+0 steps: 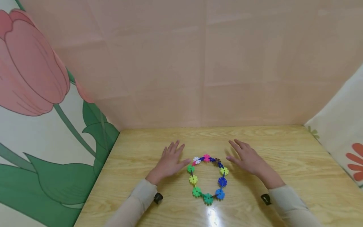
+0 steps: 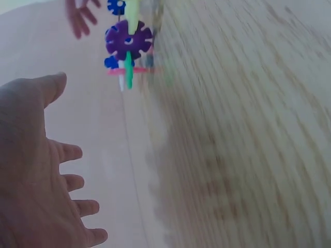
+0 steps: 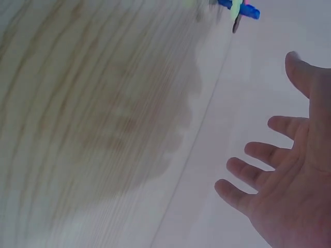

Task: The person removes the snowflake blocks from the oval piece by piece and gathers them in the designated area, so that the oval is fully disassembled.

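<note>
A ring of interlocking plastic snowflake discs [image 1: 208, 198] lies on the wooden table, in green, yellow, blue, pink and white. To its left my left hand [image 1: 169, 161] is spread, fingers extended, holding nothing; the thumb is close to the ring's upper left side. My right hand [image 1: 249, 160] is on the other side, fingers apart and empty, a short way from the ring's upper right. In the left wrist view a purple disc [image 2: 129, 40] of the ring shows beyond my left hand [image 2: 46, 170]. Only a bit of the ring enters the right wrist view, above my right hand [image 3: 279, 165].
The wooden table [image 1: 136, 145] reaches back to a pinkish cloth [image 1: 198, 69] hung upright. A tulip-print cloth [image 1: 37, 63] stands along the left side, and a white flowered cloth [image 1: 340, 126] along the right. Small black wrist pieces [image 1: 158, 198] sit by the cuffs.
</note>
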Available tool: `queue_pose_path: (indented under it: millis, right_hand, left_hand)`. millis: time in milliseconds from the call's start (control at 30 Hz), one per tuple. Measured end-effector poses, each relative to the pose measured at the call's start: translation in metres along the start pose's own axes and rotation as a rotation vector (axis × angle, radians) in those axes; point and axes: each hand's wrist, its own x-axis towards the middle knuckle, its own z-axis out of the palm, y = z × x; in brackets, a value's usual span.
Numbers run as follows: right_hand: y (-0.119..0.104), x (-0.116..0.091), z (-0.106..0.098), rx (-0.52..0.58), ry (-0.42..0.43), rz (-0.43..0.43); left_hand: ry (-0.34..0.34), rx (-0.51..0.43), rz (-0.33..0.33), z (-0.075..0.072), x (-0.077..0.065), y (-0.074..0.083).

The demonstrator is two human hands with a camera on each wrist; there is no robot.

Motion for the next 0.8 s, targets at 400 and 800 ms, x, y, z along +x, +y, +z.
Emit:
queue_pose_path:
  millis: [400, 800]
  right_hand:
    - [-0.014, 0.008, 0.014, 0.045, -0.053, -0.007]
    - [-0.023, 0.019, 0.021, 0.092, -0.106, -0.011]
  left_hand:
    - [-0.037, -0.036, 0.000, 0.019, 0.012, 0.016]
    - [-0.016, -0.017, 0.038, 0.024, 0.024, 0.033]
